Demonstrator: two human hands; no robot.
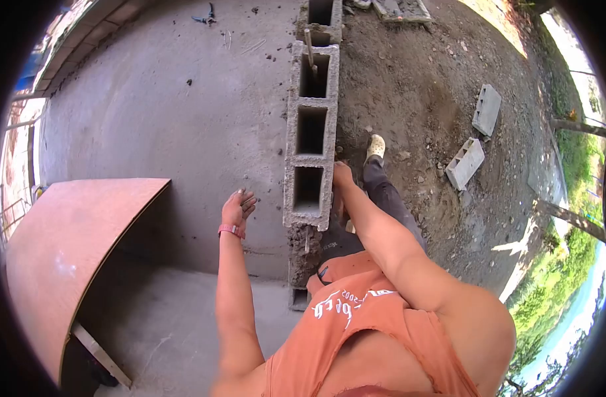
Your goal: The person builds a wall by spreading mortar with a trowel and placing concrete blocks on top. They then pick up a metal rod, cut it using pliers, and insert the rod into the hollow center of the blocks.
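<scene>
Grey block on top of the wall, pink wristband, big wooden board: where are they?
grey block (311,159): head view, the rib between two of its holes.
pink wristband (231,230): head view, middle of the band.
wooden board (71,245): head view, middle of its flat top.

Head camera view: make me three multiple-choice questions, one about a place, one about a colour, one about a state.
1. Where is the right hand?
A. on the plywood
B. against the hollow block's right side
C. on the ground

2. What colour is the wristband?
A. blue
B. green
C. pink

3. The left hand is:
A. open and empty
B. gripping a trowel
C. flat on the block

Answers:
1 B, it touches the block's right edge.
2 C, the band on the left wrist is pink.
3 A, the fingers are loose, apart from the block.
</scene>
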